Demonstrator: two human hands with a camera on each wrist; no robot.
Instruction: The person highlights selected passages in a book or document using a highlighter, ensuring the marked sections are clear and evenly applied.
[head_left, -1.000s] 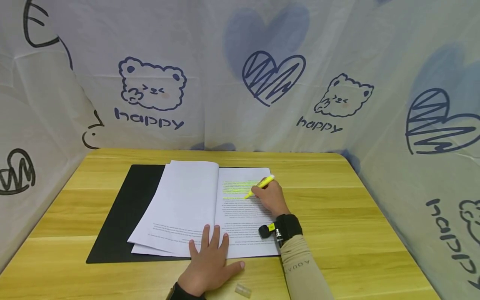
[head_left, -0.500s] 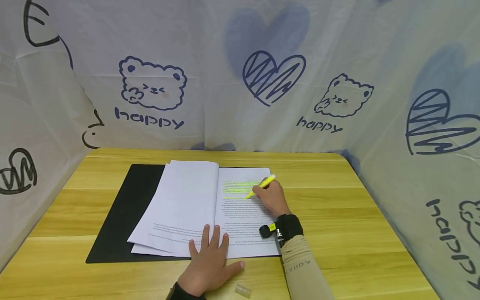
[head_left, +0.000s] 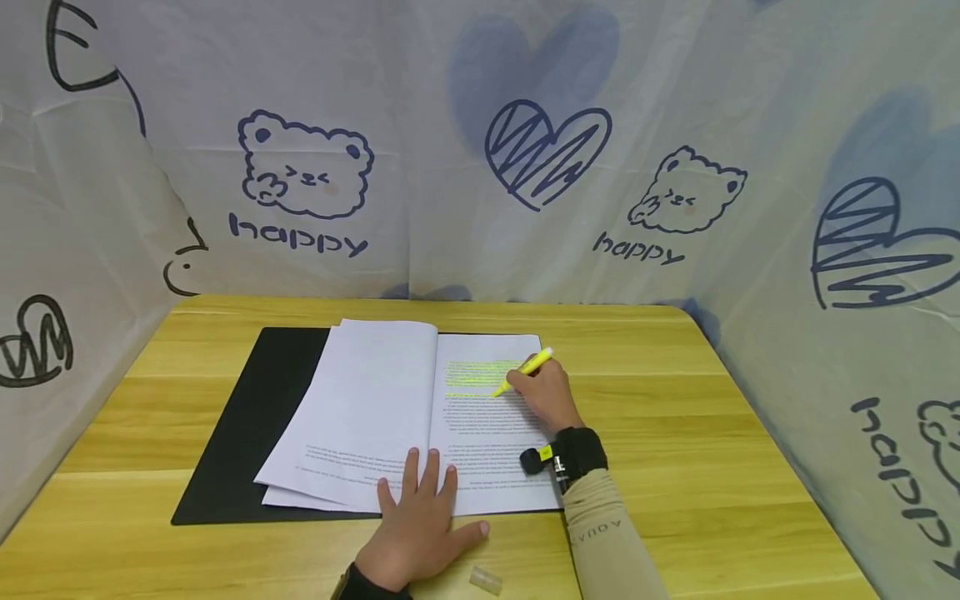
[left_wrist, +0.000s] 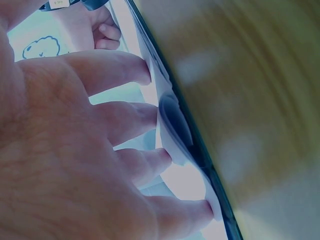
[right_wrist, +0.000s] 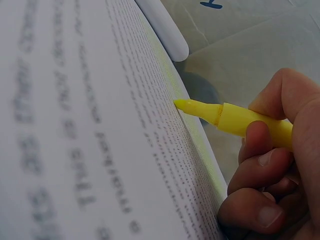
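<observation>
Currently the right hand [head_left: 546, 395] pinches a yellow highlighter [head_left: 525, 371] — fingers [right_wrist: 260, 165] curled round the barrel, thumb on top in the right wrist view. Its tip [right_wrist: 181, 104] sits on or just above a printed line on the right-hand page [head_left: 491, 425]; contact can't be confirmed from either view. Several lines near the top of that page already carry yellow marking [head_left: 480, 373].

Left hand [head_left: 420, 533] lies flat, fingers [left_wrist: 125, 117] straight and slightly spread, pressing the near edge of the paper stack [head_left: 375, 408] close to the fold between the two pages. Thumb points right, resting on the counter [head_left: 712, 433]. In the left wrist view the fingertips sit on the white sheets right at their edge, with the dark pad's border just past them.

The stack is opened like a booklet: left page mostly blank with a little text at its near end, right page full of print, which reads upside-down from the head camera. It lies on a black mat [head_left: 247, 417], roughly mid-counter, the mat's left part uncovered.

A clear cap [head_left: 486, 580] rests on the wooden counter at the near edge, just right of the left hand, apart from it.

The right forearm wears a beige sleeve [head_left: 603, 542] and a black wrist strap [head_left: 577, 454]. White fabric backdrop [head_left: 480, 150] with bear and heart drawings surrounds the counter on three sides.
</observation>
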